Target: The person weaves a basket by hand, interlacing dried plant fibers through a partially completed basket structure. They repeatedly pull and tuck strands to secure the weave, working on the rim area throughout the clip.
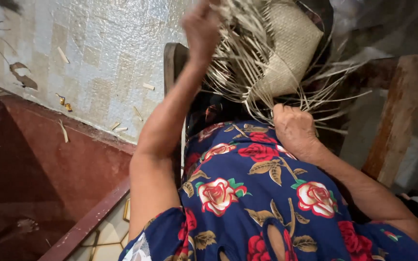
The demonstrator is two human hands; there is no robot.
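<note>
We look down on our two bare hands at work on a half-woven straw piece (286, 48), its finished tan panel lying far and to the right, loose pale strands (247, 72) fanning out from it toward us. Our left hand (200, 26) is raised at the far edge of the scene, its grip closed on a bunch of those strands. Our right hand (293, 128) sits nearer, just below the woven panel, clenched into a fist around the strand ends where they gather. The piece rests over our lap, above a dark blue dress (257, 193) printed with red and cream roses. Behind the left forearm stands the dark wooden back of a chair (172, 63). To the right, a worn wooden post (400, 116) leans upward. On the left, a pale patterned floor (97, 58) carries scattered short straw offcuts (64, 55), and nearer lies a dark red step (49, 164). We see no containers, packages or labels here.
</note>
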